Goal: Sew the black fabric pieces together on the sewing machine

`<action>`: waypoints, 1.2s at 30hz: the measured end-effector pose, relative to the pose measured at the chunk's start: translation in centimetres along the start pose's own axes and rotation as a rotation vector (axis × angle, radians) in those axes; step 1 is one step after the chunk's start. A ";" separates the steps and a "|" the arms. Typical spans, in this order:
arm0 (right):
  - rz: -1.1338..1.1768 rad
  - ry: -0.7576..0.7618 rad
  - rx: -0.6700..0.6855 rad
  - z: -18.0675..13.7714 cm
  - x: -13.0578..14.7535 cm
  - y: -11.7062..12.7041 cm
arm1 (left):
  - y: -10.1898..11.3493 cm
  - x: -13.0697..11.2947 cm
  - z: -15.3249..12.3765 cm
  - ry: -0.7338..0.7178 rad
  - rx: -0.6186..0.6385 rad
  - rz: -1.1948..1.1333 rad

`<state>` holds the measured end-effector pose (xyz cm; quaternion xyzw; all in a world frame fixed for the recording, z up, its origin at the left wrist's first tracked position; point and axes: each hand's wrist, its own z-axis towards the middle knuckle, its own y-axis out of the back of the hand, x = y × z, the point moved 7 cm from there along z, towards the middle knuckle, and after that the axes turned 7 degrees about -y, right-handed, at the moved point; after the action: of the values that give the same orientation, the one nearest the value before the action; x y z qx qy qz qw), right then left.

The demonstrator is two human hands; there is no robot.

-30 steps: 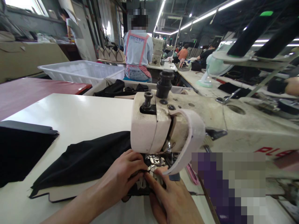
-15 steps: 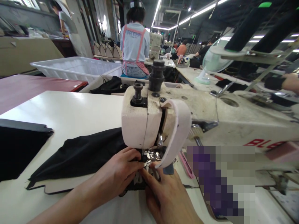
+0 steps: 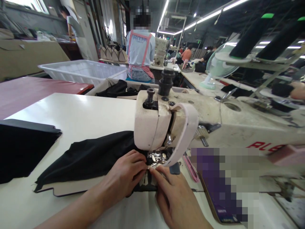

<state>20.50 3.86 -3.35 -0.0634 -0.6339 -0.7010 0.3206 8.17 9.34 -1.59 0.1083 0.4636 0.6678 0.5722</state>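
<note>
A black fabric piece with a beige layer under it [image 3: 90,156] lies on the white table and runs in beneath the head of a sewing machine [image 3: 149,127]. My left hand [image 3: 127,173] has its fingers curled and pinched on the fabric just left of the presser foot [image 3: 157,156]. My right hand [image 3: 175,194] is in front of the foot, its fingertips meeting those of the left at the fabric edge. Thumb and index are drawn together there. The fabric under my fingers is partly hidden.
A phone [image 3: 215,194] lies to the right, beside a pink tweezer-like strip [image 3: 192,168]. More black fabric [image 3: 26,149] is at the left. Behind the machine stand a white plastic bin [image 3: 81,70], a fan [image 3: 219,65] and a seated co-worker [image 3: 140,54]. Thread cones [image 3: 251,36] rise at the upper right.
The view has shifted slightly, so machine and fabric sit a little further right in it. Both hands keep their place at the presser foot, with fingertips on the fabric.
</note>
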 end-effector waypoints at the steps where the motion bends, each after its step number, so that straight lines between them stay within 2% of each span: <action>1: -0.013 0.001 0.018 0.1 0.0 0.0 | 0.0 0.2 0.0 0.019 -0.001 -0.017; 6: -0.030 -0.033 0.101 0.8 0.0 0.2 | 0.0 0.1 0.5 0.057 0.063 -0.071; 9: -0.037 -0.026 0.117 1.1 -0.1 0.1 | 0.1 -0.1 0.6 0.051 0.048 -0.076; 16: -0.129 0.021 0.041 1.3 -0.8 -0.4 | 0.0 0.5 0.6 0.037 -0.008 -0.051; 22: -0.207 0.028 -0.012 1.2 -0.9 -0.7 | 0.6 0.5 0.8 0.028 -0.119 -0.021; 27: -0.140 0.017 -0.063 1.0 -0.7 -0.5 | 1.0 0.6 0.8 0.033 -0.199 -0.008; 32: -0.102 -0.033 -0.092 1.0 -0.6 -0.4 | 0.9 0.8 1.0 0.019 -0.192 -0.028; 36: -0.128 -0.010 -0.114 1.0 -0.4 -0.4 | 0.9 1.3 1.0 0.000 -0.156 -0.060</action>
<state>20.27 4.91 -3.68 -0.0443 -0.5973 -0.7547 0.2678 7.85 11.04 -0.85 0.0493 0.4132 0.6845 0.5986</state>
